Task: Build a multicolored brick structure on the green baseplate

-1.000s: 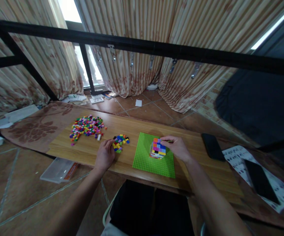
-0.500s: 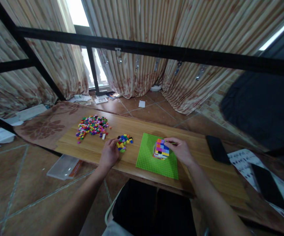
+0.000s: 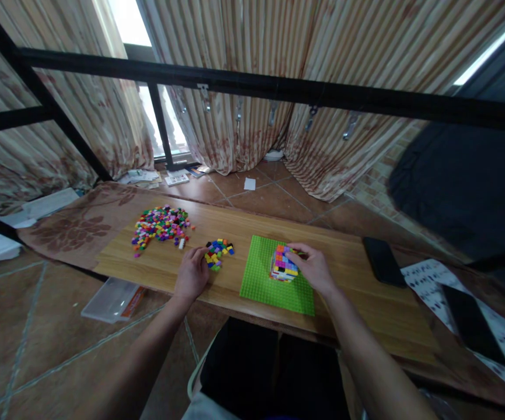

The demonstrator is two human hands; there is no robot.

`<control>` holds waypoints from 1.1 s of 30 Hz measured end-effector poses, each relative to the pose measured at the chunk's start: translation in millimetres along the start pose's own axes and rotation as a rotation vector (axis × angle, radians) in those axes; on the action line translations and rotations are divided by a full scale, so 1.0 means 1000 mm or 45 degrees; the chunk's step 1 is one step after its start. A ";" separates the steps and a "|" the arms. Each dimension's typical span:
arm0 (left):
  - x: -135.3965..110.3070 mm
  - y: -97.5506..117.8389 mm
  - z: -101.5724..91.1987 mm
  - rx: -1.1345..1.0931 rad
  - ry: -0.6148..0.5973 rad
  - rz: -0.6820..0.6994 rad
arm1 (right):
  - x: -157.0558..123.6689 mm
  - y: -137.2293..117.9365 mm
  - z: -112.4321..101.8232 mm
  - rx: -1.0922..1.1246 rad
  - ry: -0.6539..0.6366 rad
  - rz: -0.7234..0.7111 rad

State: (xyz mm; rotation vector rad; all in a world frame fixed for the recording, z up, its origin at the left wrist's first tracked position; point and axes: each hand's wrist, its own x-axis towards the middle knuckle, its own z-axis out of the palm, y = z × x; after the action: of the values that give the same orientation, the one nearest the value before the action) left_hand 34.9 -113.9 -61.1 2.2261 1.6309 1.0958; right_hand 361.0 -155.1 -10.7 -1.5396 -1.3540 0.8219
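A block built of colourful toy bricks (image 3: 284,268) stands upright on a green studded baseplate (image 3: 256,286). Its top is a patchwork of orange, purple, blue and yellow, with white lower down. My right hand (image 3: 316,269) reaches in from the right, thumb and fingers closed together at the block's upper right edge. Whatever lies between those fingertips is too small to make out. To the left, my left hand (image 3: 192,273) rests on the table beside a small pile of loose bricks (image 3: 220,251). Its fingers are curled together at the pile's edge, their tips partly hidden.
A larger heap of mixed bricks (image 3: 160,223) lies on the wooden tabletop (image 3: 340,251) at the left. A black phone (image 3: 383,261) sits at the right, near a printed sheet (image 3: 427,277) with a dark device (image 3: 473,324) on it. Below the table edge is a clear plastic box (image 3: 110,300).
The view has shifted slightly. My right hand stays at the block's top right, its fingers now slightly more over the edge. My left hand remains by the small pile.
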 end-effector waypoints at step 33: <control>-0.003 0.001 0.001 -0.025 -0.036 -0.054 | -0.063 -0.048 0.150 -0.459 -0.040 -0.280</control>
State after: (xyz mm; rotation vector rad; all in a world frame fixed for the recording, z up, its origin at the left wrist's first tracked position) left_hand 36.0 -116.3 -63.0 2.1747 1.6404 1.0604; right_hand 195.0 -187.6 -27.7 -1.6122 -1.7300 0.4848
